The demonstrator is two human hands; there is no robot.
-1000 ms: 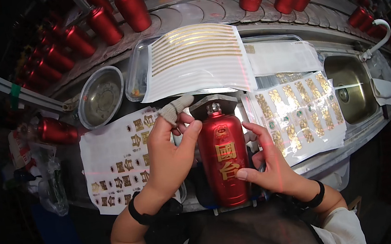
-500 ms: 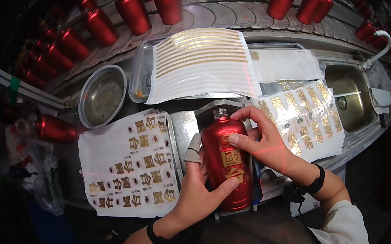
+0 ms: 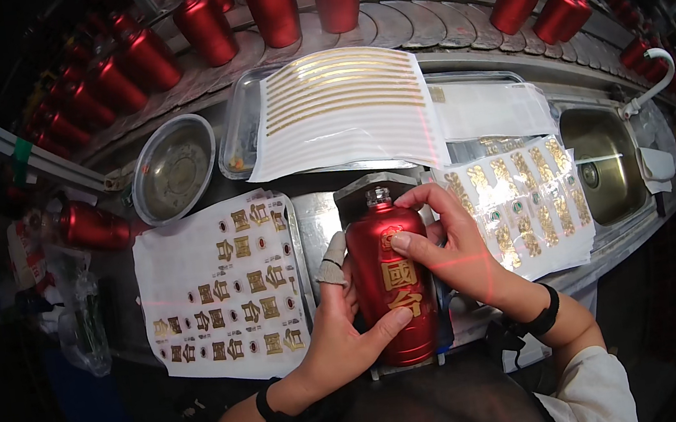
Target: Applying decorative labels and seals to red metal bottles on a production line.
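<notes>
A glossy red bottle (image 3: 371, 291) with a clear glass neck leans back in a grey metal cradle (image 3: 352, 186) in front of me. Gold characters (image 3: 399, 275) run down its front, below a small red-and-gold emblem. My left hand (image 3: 344, 328) grips the bottle's lower left side, its thumb lying by the bottom character. A pale finger cot (image 3: 331, 272) covers one of its fingertips. From the right, my right hand (image 3: 451, 239) wraps the shoulder, and its thumb presses at the emblem's edge. The fingers behind the bottle are partly hidden.
Left lies a sheet of gold character stickers (image 3: 221, 289); right, a sheet of small gold stickers (image 3: 523, 205). Behind are a striped gold sheet (image 3: 347, 113), a metal bowl (image 3: 175, 170) and a sink (image 3: 599, 170) with a tap (image 3: 654, 71). Red bottles (image 3: 273, 8) stand on a conveyor (image 3: 400, 30).
The bottles on the conveyor have shifted to the right. Both hands keep nearly the same hold on the bottle in the cradle.
</notes>
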